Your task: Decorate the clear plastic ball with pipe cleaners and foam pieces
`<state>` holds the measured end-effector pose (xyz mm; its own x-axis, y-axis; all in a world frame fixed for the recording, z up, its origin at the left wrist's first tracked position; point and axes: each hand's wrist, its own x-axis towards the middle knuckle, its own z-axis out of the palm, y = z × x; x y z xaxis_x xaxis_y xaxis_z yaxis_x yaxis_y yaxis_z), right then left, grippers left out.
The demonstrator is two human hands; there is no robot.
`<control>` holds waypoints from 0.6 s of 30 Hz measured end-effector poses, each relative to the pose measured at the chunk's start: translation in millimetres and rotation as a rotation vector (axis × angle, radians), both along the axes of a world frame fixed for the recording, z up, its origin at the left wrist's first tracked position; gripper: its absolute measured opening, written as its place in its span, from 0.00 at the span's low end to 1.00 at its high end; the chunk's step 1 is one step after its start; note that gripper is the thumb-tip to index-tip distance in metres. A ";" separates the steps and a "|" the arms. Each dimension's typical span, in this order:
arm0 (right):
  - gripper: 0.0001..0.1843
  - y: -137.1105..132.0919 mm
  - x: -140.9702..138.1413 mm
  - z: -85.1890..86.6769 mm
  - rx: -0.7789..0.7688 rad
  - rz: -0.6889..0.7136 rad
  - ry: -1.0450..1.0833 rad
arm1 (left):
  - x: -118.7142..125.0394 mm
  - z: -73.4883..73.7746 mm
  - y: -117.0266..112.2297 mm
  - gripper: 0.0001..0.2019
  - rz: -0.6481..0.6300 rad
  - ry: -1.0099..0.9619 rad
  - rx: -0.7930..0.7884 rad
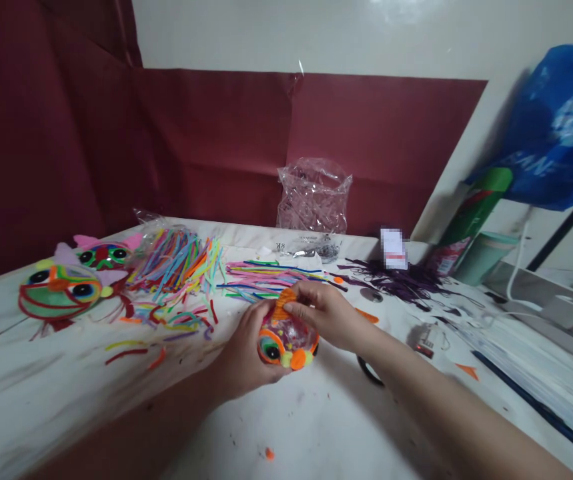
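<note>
My left hand (244, 359) cups a small clear round craft face (286, 340) from the left and below; it has an orange rim, a green eye and orange and yellow pompoms. My right hand (327, 315) pinches an orange pipe-cleaner piece (285, 303) against the top of that face. Both hands are closed round these pieces, just above the white table (41, 400).
Two finished pipe-cleaner animal faces (66, 287) lie at far left. Piles of coloured pipe cleaners (181, 263) and cut scraps spread behind my hands. A clear plastic bag (313, 197), purple strands (401, 280), a green cup (481, 257), and white papers (531, 360) sit at right.
</note>
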<state>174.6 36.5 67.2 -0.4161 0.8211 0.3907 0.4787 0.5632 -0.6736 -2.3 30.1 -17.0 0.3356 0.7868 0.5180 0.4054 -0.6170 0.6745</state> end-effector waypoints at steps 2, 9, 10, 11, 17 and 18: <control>0.08 -1.7 -2.8 -2.1 0.027 -0.027 -0.053 | 0.2 0.2 -0.6 0.44 -0.008 0.003 0.012; 0.08 -2.6 -0.7 -6.1 0.083 -0.037 -0.085 | -1.2 0.8 1.7 0.45 -0.022 0.038 0.026; 0.08 -2.5 0.2 -5.6 0.100 -0.041 -0.097 | -1.6 0.8 2.2 0.45 -0.026 0.040 0.015; 0.08 -2.4 0.9 -5.0 0.113 -0.046 -0.106 | -2.0 0.9 2.7 0.45 -0.029 0.039 0.002; 0.10 -1.2 0.0 -5.0 0.088 -0.067 -0.090 | -2.2 6.3 2.7 0.45 -0.029 0.001 -0.054; 0.10 -0.8 -0.6 -5.6 0.084 -0.069 -0.078 | -2.2 7.2 2.5 0.45 -0.028 0.002 -0.056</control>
